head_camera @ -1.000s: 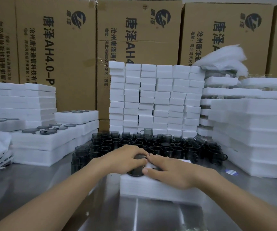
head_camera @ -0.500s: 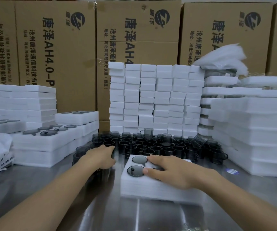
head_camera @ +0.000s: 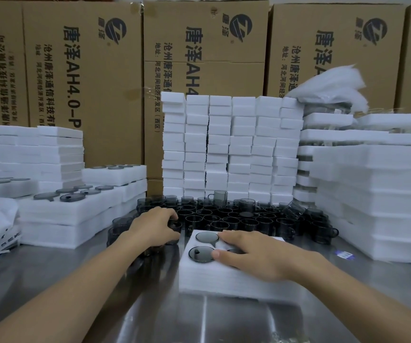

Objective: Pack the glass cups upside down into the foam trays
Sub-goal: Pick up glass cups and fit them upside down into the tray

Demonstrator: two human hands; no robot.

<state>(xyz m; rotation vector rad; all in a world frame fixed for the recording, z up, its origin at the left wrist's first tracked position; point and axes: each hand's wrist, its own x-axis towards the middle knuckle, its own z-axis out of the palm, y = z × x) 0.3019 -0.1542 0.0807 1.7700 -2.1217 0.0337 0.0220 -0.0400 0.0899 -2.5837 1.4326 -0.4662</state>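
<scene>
- Left hand (head_camera: 153, 226) curled its fingers round a glass cup (head_camera: 175, 227) beside the foam tray (head_camera: 224, 278) on the counter (head_camera: 51, 258).
- Right hand (head_camera: 256, 253) lay flat on the tray, fingers loosely spread.
- Two upturned cups (head_camera: 201, 253) sat in the tray's left pockets.

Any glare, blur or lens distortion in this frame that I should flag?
Head view: wide-angle bending leans the cartons outward at the edges; soft glare streaks the steel table near the bottom; the dark glass cups merge in shade, so the grip of the left hand on one reads poorly.
</scene>
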